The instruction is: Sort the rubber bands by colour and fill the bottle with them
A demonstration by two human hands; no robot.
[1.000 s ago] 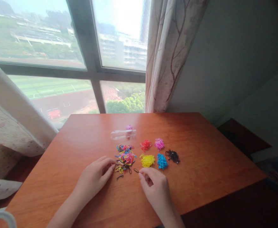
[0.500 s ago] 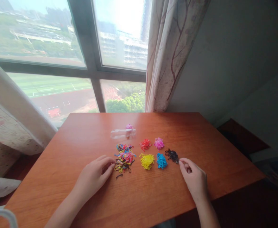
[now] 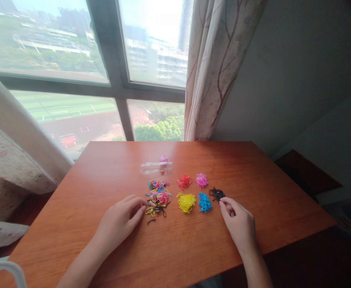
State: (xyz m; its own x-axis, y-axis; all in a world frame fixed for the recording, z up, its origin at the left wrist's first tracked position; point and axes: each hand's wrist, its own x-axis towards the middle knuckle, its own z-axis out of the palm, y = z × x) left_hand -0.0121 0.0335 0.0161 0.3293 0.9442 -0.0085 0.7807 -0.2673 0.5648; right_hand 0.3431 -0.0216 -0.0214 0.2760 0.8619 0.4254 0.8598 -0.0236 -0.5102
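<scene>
Bands in piles separate right fingers, pressed together, from left fingers, grip unclear.

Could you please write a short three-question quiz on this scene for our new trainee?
1. True or false: the right hand is at the edge of the black pile.
2. Which colour of pile lies between the yellow pile and the black pile: (a) red, (b) blue or (c) pink?
3. Fill the gap: the mixed-colour pile is nearest to the person's ____ hand.

Key:
1. True.
2. (b): the blue pile sits between them.
3. Left: the left hand is at that pile's edge.
</scene>
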